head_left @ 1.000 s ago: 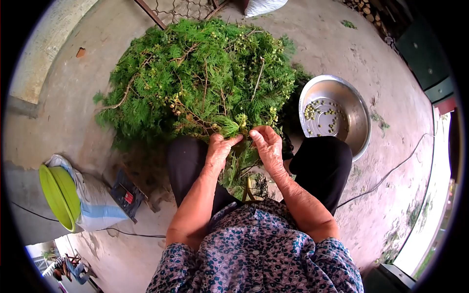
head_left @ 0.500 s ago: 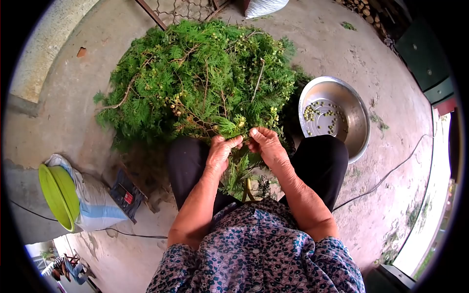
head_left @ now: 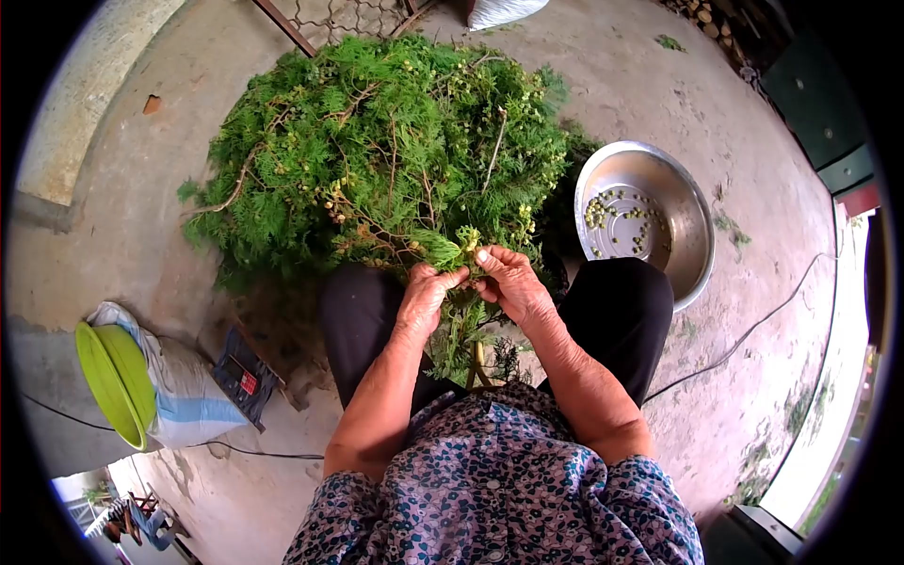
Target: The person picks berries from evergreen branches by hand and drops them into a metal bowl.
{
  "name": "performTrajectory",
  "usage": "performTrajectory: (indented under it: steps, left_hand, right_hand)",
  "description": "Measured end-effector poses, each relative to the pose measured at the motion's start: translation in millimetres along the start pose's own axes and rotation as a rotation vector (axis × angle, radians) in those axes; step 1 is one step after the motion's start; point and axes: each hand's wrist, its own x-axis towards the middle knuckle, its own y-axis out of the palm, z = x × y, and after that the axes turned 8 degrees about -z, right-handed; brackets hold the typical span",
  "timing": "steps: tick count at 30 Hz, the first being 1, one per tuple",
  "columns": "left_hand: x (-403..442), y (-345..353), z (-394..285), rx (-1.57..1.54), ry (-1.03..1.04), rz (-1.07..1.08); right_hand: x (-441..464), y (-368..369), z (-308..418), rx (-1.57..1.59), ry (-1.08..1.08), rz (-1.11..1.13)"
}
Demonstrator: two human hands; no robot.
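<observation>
A big heap of cut green conifer branches (head_left: 377,141) lies on the floor before my knees, with small yellow-green cones among the foliage. My left hand (head_left: 428,294) is closed on a leafy conifer sprig (head_left: 439,249) at the heap's near edge. Close beside it, my right hand (head_left: 513,282) pinches at a cluster of cones (head_left: 468,238) on that sprig; what lies between thumb and finger is mostly hidden. To the right of the heap stands a metal basin (head_left: 695,217) with many loose green cones (head_left: 621,221) on its bottom.
At the left, a lime-green plastic basin (head_left: 113,386) leans against a white and blue sack (head_left: 193,405). A dark cable (head_left: 744,339) runs across the concrete floor on the right. Behind the heap stand a metal grate (head_left: 344,19) and a white sack (head_left: 507,11).
My right thumb and fingers have shifted slightly on the sprig, and the cone cluster shows more clearly above them. The left hand keeps its hold. The view has moved a little.
</observation>
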Motion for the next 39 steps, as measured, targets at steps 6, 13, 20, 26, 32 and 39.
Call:
performTrajectory:
  steps: [6,13,20,26,32,39]
  left_hand:
    - [6,-9,7,0.06,-0.012,0.037]
    - [2,-4,-2,-0.076,-0.043,0.106]
    - [-2,-2,-7,-0.1,-0.058,0.035]
    - [-1,2,-1,-0.151,-0.058,0.002]
    - [4,-3,4,-0.165,-0.011,0.029]
    - [-2,2,-4,-0.18,-0.035,0.199]
  right_hand:
    - [4,-3,-4,0.014,-0.04,0.086]
    - [6,-11,-3,0.237,0.114,0.139]
    - [-2,-5,1,0.201,0.032,0.165]
    - [-1,0,-15,-0.058,-0.234,0.166]
    - [-3,-4,-13,0.033,-0.069,0.127]
    - [0,-10,3,0.265,-0.069,0.102]
